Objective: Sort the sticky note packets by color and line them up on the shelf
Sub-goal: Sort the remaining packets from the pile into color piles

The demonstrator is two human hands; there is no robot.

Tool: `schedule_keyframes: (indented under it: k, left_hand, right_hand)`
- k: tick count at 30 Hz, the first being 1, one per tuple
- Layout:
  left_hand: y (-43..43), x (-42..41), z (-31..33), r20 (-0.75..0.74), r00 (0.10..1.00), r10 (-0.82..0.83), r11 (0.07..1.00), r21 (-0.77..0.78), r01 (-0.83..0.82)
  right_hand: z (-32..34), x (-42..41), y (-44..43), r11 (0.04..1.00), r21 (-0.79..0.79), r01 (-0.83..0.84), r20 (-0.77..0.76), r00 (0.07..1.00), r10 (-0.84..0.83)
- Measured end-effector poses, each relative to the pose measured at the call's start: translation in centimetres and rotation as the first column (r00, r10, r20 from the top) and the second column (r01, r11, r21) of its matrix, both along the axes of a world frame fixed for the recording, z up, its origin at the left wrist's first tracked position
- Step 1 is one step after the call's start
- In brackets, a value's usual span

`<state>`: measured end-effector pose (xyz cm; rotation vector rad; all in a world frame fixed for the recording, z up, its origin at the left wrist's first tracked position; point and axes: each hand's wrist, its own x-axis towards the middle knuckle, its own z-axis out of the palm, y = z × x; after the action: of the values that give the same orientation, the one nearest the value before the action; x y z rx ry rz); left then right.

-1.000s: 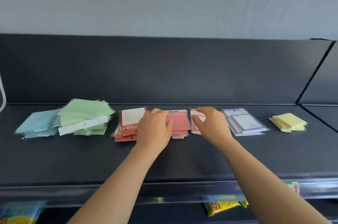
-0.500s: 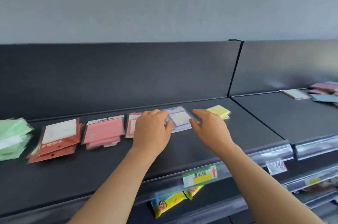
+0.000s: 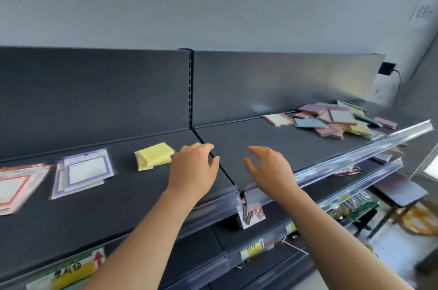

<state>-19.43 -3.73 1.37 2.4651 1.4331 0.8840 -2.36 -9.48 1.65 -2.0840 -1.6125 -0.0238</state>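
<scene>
Two hands are held out over the shelf [image 3: 260, 138], and no packet is touched. The left hand [image 3: 193, 168] hovers at the seam between the two shelf sections, fingers loosely curled; the right hand [image 3: 269, 168] hovers near it over the right section, fingers spread; the grip of each is open and empty. The step in hand is judged to be a reach for a packet to sort.

Three sorted piles are seen in a row on the left section: one red-bordered pile [image 3: 16, 185] at the frame edge, one purple-bordered pile [image 3: 83, 171] beside it, and one yellow pile [image 3: 154, 155] just beside the left hand. Several packets are stacked in each, though the blur prevents an exact count.

One unsorted heap [image 3: 336, 121] lies farther off, at the back right of the right section, well apart from both hands. Roughly a dozen packets are mixed there, pink, blue, yellow and white-faced, overlapping at odd angles.

A longer reach to the right is called for next; a single packet should be lifted from the top of the heap, its colour read, and a matching pile chosen or a new one begun.
</scene>
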Motion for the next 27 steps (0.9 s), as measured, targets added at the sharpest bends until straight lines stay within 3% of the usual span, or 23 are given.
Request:
schedule_keyframes:
  k: [12,21,27]
  left_hand:
    - [5.2,17.9,-0.7,-0.021,0.989,-0.146,0.985,-0.094,0.144]
    - [9.9,29.1,-1.7,-0.026,0.977,-0.214,0.948,-0.247,0.201]
    - [11.5,35.2,-2.7,0.012,0.972,-0.236,0.911,-0.346,0.226]
  right_hand:
    - [-1.5,16.5,2.8,0.983,-0.054,0.174,-0.041,0.984,-0.176]
    - [-2.4,28.4,6.8,0.967,-0.066,0.248,-0.041,0.967,-0.251]
    - [-4.0,36.9,8.4,0.946,-0.034,0.323,0.051,0.946,-0.321]
